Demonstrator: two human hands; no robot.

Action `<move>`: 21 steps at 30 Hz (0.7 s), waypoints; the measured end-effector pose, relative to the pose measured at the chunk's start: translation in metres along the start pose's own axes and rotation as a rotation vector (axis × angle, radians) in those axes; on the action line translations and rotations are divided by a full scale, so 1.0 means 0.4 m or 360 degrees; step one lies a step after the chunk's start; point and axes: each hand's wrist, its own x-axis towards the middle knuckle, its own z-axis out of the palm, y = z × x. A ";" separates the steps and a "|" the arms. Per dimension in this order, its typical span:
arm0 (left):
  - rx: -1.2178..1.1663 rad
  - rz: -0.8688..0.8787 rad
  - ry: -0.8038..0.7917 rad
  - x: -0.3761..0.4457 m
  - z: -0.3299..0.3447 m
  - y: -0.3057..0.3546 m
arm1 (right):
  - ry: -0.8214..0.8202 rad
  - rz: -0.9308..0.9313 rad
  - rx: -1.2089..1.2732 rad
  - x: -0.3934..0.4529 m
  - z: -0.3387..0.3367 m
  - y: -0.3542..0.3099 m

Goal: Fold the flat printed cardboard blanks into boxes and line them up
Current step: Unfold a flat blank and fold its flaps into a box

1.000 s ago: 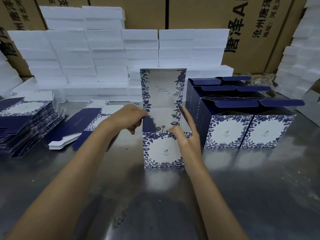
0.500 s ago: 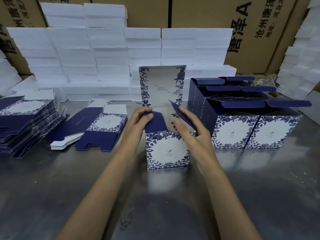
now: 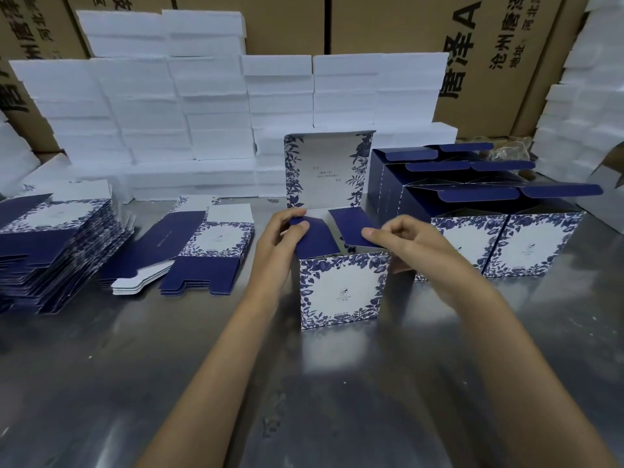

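Both navy side flaps now lean inward, pinched by left hand [image 3: 280, 238] and right hand [image 3: 401, 241] fingers.

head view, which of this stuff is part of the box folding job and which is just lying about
Part of the job: box being folded, its side flaps pinched by left hand and right hand; stack of flat blanks; smaller blank pile; finished boxes.

Lying about: white foam blocks; brown shipping cartons.

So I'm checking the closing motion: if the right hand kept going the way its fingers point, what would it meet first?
The right hand points left across the box top, pinching the right flap. Going on, it would likely meet the left flap held by the left hand; depth is unclear.
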 end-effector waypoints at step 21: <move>-0.0057 -0.0094 -0.0055 0.001 -0.008 0.006 | -0.0241 -0.0040 -0.0631 0.071 0.006 -0.044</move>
